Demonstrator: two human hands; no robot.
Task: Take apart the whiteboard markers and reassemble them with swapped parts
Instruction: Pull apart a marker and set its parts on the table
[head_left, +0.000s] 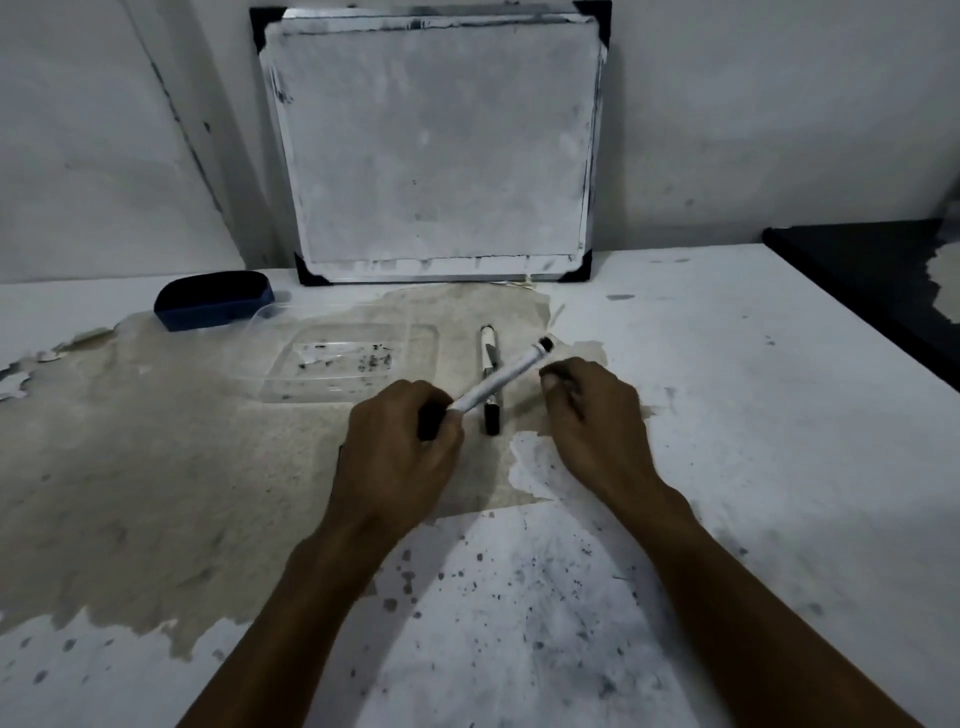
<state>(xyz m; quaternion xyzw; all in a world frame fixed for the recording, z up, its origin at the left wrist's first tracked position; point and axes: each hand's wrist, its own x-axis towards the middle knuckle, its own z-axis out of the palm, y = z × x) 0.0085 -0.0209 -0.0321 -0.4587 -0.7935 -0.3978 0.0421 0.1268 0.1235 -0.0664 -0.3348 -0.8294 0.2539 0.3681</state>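
White marker (501, 381) gripped at its black end in left hand (400, 441), angled up toward right hand (592, 415). Right hand fingers pinched, contents unclear. Second marker (489, 382) lies on worktop (727, 415) between hands.

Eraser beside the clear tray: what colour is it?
Dark blue eraser, with a near-black top, seen in the head view.

Dim light. Grey stained wall (727, 130) behind the table's far edge. Table (753, 415) white, coating peeled to beige patches, ink-speckled. Dark surface (857, 270) beyond its right edge.
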